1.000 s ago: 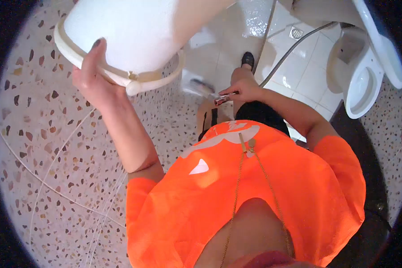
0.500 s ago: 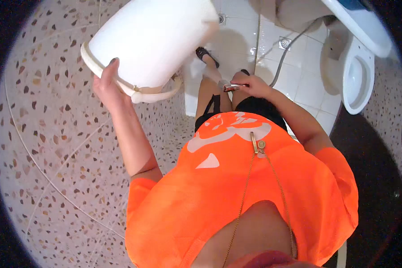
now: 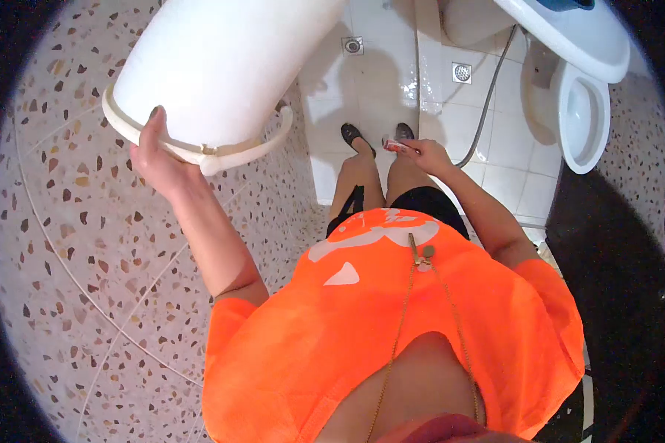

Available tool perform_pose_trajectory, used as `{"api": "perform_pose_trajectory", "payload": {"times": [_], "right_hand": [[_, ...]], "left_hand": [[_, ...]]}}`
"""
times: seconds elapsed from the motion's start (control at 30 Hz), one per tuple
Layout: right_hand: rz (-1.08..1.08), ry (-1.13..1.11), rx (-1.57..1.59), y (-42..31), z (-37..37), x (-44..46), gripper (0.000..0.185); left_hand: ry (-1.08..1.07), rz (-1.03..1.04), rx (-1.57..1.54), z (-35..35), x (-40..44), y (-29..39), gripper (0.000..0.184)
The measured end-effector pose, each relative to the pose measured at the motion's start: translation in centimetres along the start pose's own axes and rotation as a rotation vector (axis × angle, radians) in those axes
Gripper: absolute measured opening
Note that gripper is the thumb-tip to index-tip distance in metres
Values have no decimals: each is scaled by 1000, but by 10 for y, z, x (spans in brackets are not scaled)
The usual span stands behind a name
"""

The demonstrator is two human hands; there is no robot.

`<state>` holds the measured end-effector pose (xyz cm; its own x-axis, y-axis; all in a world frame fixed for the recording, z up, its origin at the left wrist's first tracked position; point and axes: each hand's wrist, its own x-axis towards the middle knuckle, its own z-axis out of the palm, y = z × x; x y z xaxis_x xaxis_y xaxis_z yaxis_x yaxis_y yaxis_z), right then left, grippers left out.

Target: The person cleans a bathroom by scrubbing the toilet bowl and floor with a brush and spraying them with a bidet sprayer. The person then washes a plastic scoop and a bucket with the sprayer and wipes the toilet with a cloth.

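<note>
My left hand [image 3: 159,159] grips a tall white bucket [image 3: 222,74] by its cream rim, thumb on the outer wall and fingers underneath. The bucket is tilted, its far end running past the top of the view. A thick cream handle [image 3: 255,151] sticks out from the rim, to the right of my hand. Lower down, my right hand [image 3: 428,155] is closed around a small shiny sprayer [image 3: 396,145] with orange-red reflections. A grey hose [image 3: 486,100] reaches the floor beside that wrist; its join to the sprayer is hidden.
Two square floor drains [image 3: 352,46] [image 3: 462,72] are set in the white tiles. A toilet [image 3: 585,118] with a raised seat stands at the right. A speckled terrazzo wall [image 3: 74,244] fills the left side. Dark shoes [image 3: 357,139] are on the wet floor.
The bucket and my left hand have shifted left and slightly down in view. My right hand, with the sprayer, has moved a little right and down. More floor shows.
</note>
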<state>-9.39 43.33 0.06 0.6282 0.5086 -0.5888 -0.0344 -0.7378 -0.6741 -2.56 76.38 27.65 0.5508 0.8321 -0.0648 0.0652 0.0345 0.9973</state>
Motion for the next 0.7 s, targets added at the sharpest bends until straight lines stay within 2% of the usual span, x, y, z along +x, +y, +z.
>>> {"api": "perform_pose_trajectory", "payload": {"times": [0.07, 0.13, 0.27, 0.37, 0.43, 0.47, 0.53, 0.57, 0.63, 0.7], "right_hand": [[41, 19, -5, -6, -5, 21, 33], [-17, 100, 46, -19, -9, 39, 33], [12, 98, 83, -52, -17, 57, 33], [-28, 147, 32, -60, -13, 67, 33], [-24, 116, 100, -63, -5, 69, 32], [-22, 113, 99, -60, 3, 73, 32], [-111, 295, 23, -57, 17, 80, 32], [-104, 301, 25, -62, 18, 81, 32], [79, 215, 70, -71, 14, 86, 30], [77, 227, 110, -77, 12, 98, 30]], "left_hand": [[-18, -8, -1, 0, 7, -3, 40], [-31, -26, 6, -4, 14, -9, 40], [-100, -77, 20, -4, 37, -17, 38], [-175, -83, 25, -5, 65, -21, 48], [-210, -68, 5, -4, 79, -20, 36], [-208, -72, 6, -5, 86, -20, 36], [-283, -48, -23, -2, 101, -20, 34], [-292, -50, -23, 0, 106, -19, 34], [-331, -27, -45, 6, 117, -17, 32], [-328, -27, -36, 6, 129, -16, 31]]}}
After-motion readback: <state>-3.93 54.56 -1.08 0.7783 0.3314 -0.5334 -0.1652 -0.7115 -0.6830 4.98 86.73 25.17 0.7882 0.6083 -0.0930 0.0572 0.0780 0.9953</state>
